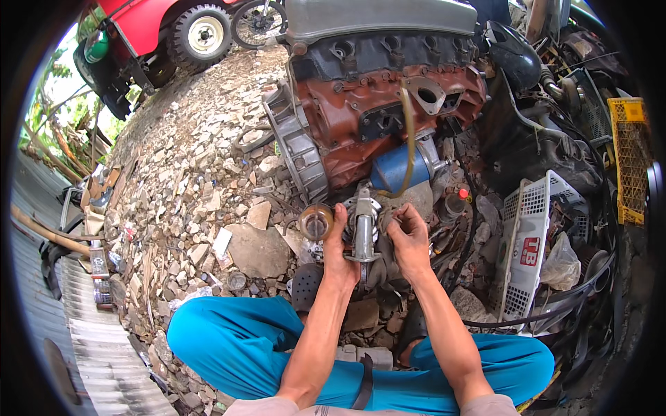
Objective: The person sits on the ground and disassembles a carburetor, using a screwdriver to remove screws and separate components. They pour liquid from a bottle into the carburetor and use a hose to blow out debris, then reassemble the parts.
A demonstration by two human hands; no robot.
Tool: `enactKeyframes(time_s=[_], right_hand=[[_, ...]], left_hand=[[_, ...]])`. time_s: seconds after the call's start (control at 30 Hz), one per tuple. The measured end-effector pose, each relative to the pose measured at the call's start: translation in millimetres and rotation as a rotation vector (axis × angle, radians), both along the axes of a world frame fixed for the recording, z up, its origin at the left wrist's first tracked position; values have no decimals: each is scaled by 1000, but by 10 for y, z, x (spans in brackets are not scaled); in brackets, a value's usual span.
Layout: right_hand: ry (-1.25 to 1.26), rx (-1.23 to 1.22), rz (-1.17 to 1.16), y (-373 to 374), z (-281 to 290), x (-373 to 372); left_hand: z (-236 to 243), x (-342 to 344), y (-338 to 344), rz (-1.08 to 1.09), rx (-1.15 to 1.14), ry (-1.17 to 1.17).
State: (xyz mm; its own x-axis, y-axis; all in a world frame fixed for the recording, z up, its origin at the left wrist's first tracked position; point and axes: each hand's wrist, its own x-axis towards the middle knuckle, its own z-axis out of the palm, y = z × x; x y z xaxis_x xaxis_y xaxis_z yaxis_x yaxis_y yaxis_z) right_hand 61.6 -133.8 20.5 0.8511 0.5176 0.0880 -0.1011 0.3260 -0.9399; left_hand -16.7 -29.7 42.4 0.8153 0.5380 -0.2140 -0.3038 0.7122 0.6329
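Note:
My left hand [338, 251] is wrapped round a silver metal fuel pump [364, 232], held up before the engine. A round amber bowl [316, 222] sticks out on its left, beside my thumb. At the pump's right side, my right hand [411, 239] is closed in a pinch; whatever lies between its fingertips is too small to make out. A yellowish clear hose [409, 149] curves down from the engine to just behind the pump, and I cannot tell whether it joins it. The reddish-brown engine block [333, 132] carries a blue oil filter [392, 170] right behind my hands.
Broken stone and rubble [187, 173] cover the ground. To the right stand a white plastic crate [510, 256] and a yellow crate [628, 159]. A bottle with a red cap [454, 202] sits near my right hand. Corrugated metal sheets [104, 347] lie at left; a red vehicle [149, 24] is parked behind.

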Motion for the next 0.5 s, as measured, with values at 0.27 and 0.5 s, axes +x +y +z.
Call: enactKeyframes(time_s=[0.27,0.5], right_hand=[[-52,68,-14,135,-69,-174],[-413,-201,-208,63,-5,-3]], left_hand=[[48,-51,33,66,53,-24],[-140,-15,29,-36,-65,-18]])
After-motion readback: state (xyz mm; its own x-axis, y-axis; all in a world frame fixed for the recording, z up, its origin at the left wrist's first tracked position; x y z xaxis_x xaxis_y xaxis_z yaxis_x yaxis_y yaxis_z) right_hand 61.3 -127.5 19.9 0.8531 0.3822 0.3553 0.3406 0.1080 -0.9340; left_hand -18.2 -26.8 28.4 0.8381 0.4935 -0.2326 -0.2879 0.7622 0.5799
